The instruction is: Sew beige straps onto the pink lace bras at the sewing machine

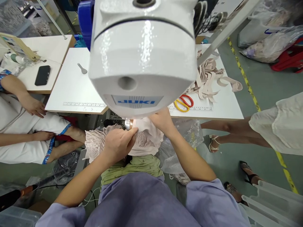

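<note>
A big white sewing machine head fills the upper middle of the head view. Under it lies a pale pink lace garment. My left hand pinches the fabric edge close to the needle area, fingers pressed together. My right hand reaches under the machine head from the right; its fingers are hidden behind the machine and the fabric.
A white table behind the machine carries red and yellow scissors, several beige fabric strips and a ruler strip. A black phone lies on a second table. A seated person is left; another person's legs stand right. Plastic bags hang below.
</note>
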Tool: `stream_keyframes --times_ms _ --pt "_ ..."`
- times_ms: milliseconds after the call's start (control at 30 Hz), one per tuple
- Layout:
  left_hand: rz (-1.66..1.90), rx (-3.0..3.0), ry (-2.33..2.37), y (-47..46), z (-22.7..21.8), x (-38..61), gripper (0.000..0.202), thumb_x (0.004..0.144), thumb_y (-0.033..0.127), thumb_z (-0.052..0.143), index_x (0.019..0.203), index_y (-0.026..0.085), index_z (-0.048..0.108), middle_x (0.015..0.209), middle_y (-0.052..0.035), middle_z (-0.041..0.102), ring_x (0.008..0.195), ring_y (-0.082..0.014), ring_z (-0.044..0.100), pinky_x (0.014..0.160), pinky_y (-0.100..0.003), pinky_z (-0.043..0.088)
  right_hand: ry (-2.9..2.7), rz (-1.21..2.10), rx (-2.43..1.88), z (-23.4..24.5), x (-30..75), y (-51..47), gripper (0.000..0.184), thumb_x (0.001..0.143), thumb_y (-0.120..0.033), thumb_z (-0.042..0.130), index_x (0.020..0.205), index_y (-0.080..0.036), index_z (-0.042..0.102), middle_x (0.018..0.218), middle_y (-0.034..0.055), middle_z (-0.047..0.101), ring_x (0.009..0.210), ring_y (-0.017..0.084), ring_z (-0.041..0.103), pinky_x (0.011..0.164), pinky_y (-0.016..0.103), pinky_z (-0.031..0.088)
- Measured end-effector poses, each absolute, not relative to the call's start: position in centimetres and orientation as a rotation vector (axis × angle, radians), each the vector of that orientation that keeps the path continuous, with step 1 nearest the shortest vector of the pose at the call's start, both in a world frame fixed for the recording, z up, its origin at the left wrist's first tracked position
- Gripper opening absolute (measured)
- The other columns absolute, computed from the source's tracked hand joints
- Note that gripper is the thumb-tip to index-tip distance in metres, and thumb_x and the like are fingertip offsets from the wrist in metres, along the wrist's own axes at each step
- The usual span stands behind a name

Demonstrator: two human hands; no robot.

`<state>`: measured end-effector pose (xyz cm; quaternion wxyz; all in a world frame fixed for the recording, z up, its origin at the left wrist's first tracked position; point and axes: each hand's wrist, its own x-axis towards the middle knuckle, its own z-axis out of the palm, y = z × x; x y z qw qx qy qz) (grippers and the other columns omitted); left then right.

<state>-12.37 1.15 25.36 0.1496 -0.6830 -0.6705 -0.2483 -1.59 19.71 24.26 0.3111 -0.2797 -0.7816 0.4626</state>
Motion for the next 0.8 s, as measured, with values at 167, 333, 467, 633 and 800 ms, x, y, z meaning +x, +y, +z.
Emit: stream_keyframes --times_ms 167,333,467,633,800 --pt "-0.879 -1.950 -2.037 0.5 24.9 -12.6 0.018 0.095 0.018 0.056 0.107 0.017 0.069 0.064 0.0020 0.068 0.056 -0.0132 0.063 0.057 -0.027 0.042 -2.026 1.308 -0.741 24.2 -1.6 19.3 0.018 0.086 -0.034 0.059 0.091 -0.018 0.066 0.066 -0.0013 0.062 0.061 0.016 0.056 0.068 0.030 0.049" --pt "-1.110 -1.881 -2.268 0.0 25.5 -12.4 0.022 0.097 0.023 0.053 0.107 0.018 0.072 0.092 -0.0047 0.079 0.079 -0.0163 0.074 0.069 -0.024 0.053 -1.871 1.479 -0.771 22.9 -1.5 18.1 0.020 0.087 -0.037 0.061 0.094 -0.019 0.060 0.070 -0.0023 0.060 0.064 0.014 0.054 0.065 0.027 0.046" --pt "-1.288 -1.831 -2.455 -0.7 26.4 -12.0 0.023 0.097 0.025 0.053 0.106 0.019 0.074 0.097 -0.0046 0.079 0.082 -0.0167 0.074 0.069 -0.023 0.055 -1.560 1.867 -0.822 21.9 -0.3 16.0 0.030 0.087 -0.048 0.062 0.095 -0.020 0.056 0.074 -0.0031 0.056 0.062 0.012 0.051 0.057 0.023 0.042" --pt "-1.387 -1.858 -2.585 -2.1 26.7 -11.8 0.024 0.099 0.026 0.052 0.108 0.021 0.073 0.088 -0.0026 0.077 0.069 -0.0134 0.069 0.063 -0.023 0.052 -1.391 2.116 -0.874 22.0 1.9 13.4 0.035 0.086 -0.054 0.064 0.093 -0.021 0.054 0.072 -0.0032 0.054 0.060 0.011 0.051 0.054 0.021 0.043" --pt "-1.153 -2.040 -2.523 -3.2 26.4 -10.9 0.040 0.094 0.037 0.060 0.129 0.017 0.057 0.099 -0.0072 0.073 0.086 -0.0194 0.068 0.076 -0.031 0.053 -1.628 1.894 -0.718 21.6 4.7 10.6 0.027 0.093 -0.049 0.061 0.094 -0.022 0.060 0.072 -0.0018 0.060 0.060 0.012 0.056 0.057 0.024 0.047"
